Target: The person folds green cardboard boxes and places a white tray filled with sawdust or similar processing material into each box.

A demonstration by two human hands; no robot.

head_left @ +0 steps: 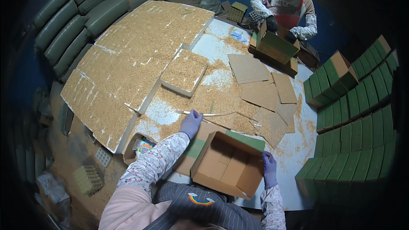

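An open-topped cardboard box (228, 162), brown inside with green outer panels, stands in front of me at the table's near edge. My right hand (269, 169), in a purple glove, closes on the box's right wall. Beyond the box's left side, my left hand (191, 123), gloved alike, has its fingers pinched on a thin pale strip (213, 114). That strip lies across scattered husk-like bits, and its exact kind is unclear. Beneath the left forearm, a flat green-and-brown cardboard piece (187, 155) rests partly under the box.
Left, wide white-sided trays (132, 55) of tan husks cover the table, beside a smaller tray (185, 71). Flat cardboard sheets (260, 96) lie ahead. Green boxes (353, 115) stack on the right. Across the table, a co-worker (283, 12) handles another box (277, 44).
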